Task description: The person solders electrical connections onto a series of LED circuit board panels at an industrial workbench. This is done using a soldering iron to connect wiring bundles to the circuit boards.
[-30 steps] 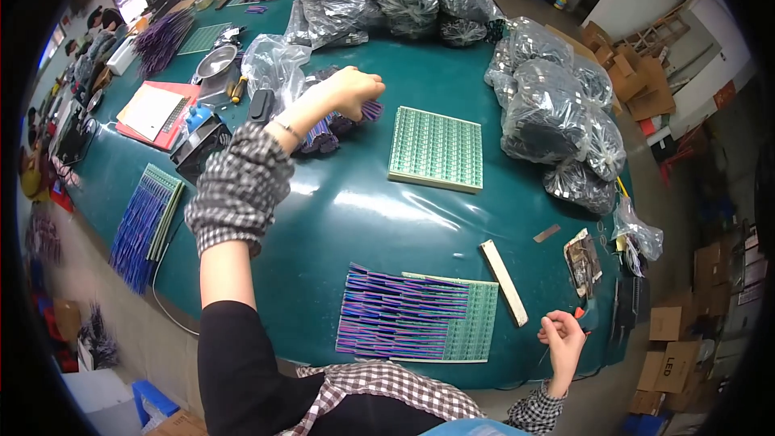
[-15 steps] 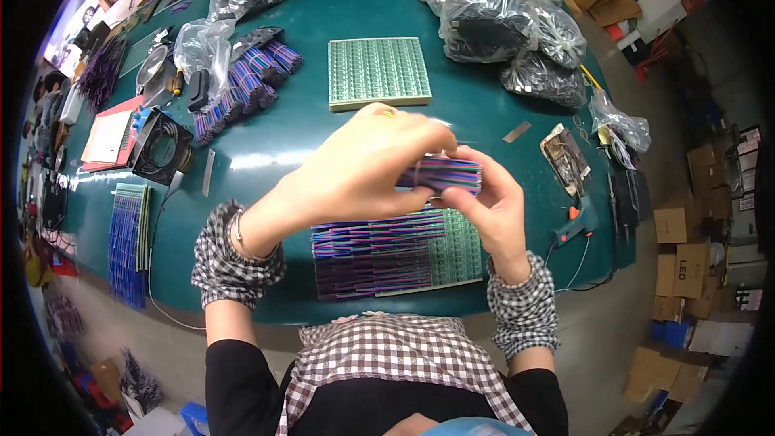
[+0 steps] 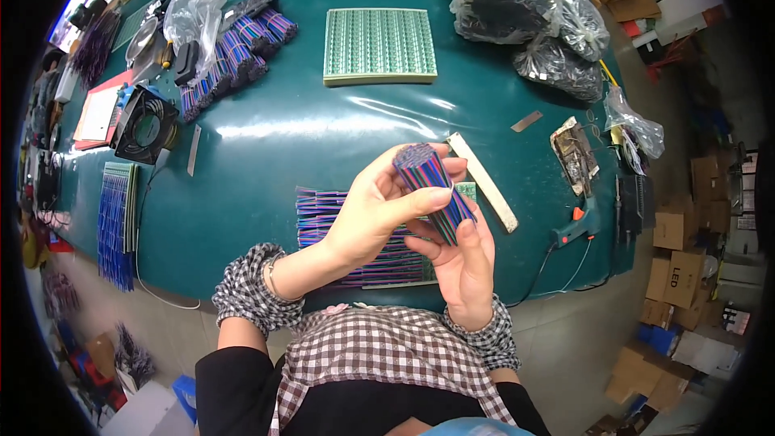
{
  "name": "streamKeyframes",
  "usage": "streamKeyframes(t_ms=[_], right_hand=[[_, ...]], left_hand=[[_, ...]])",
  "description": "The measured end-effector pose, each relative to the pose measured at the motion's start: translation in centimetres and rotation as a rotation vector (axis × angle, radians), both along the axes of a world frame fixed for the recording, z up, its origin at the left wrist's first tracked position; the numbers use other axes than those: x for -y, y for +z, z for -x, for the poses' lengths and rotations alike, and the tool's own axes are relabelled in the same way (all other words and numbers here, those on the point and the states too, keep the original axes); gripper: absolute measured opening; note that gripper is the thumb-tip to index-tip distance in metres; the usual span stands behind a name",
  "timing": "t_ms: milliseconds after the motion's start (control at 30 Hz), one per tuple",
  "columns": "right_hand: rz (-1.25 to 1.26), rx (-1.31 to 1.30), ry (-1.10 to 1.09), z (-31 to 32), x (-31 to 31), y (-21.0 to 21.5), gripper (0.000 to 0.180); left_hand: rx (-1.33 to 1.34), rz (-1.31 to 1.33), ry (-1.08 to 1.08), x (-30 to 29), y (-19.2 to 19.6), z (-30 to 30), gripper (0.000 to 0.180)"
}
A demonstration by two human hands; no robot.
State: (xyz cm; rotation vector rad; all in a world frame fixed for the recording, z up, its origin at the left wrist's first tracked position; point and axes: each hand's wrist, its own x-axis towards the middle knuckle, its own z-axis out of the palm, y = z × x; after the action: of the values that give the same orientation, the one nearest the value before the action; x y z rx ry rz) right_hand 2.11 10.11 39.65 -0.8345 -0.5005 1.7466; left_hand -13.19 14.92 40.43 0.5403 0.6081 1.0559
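A thick bundle of thin purple, blue, red and black wires is held between my two hands, tilted with its cut ends facing up and away from me. My left hand is closed round its upper left side, thumb across the front. Around the lower right end curl the fingers of my right hand, its thumb against the wires. Just below the hands lies a green circuit board panel, mostly covered by rows of similar wires; the hands hide part of it.
Beyond my hands sits a stack of green circuit panels. A pale flat strip lies right of the bundle. More wire bundles and a black fan are at left; a glue gun and bagged parts at right.
The wire bundle has turned from lying sideways to standing tilted, its cut ends now upward. Both hands have come lower and shifted their hold. The pale strip has come into sight.
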Motion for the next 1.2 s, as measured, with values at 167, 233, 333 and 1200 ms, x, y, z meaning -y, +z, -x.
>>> streamKeyframes(t_ms=[167, 233, 333, 1200], right_hand=[[0.010, 0.078, 0.041, 2.0, -3.0, -3.3, 0.043], [0.023, 0.090, 0.055, 2.7, -4.0, -4.8, 0.043], [0.048, 0.080, 0.064, 3.6, -5.0, -6.7, 0.046], [0.230, -0.092, 0.249, 3.7, -6.7, -14.6, 0.066]], left_hand=[[0.030, 0.078, 0.015, -3.1, -4.0, 2.1, 0.052], [-0.009, 0.135, -0.027, -4.4, -5.6, 3.0, 0.049], [-0.062, 0.154, -0.021, -5.7, -7.5, 3.9, 0.044], [0.056, 0.262, 0.084, -7.0, -14.8, 5.2, 0.048]])
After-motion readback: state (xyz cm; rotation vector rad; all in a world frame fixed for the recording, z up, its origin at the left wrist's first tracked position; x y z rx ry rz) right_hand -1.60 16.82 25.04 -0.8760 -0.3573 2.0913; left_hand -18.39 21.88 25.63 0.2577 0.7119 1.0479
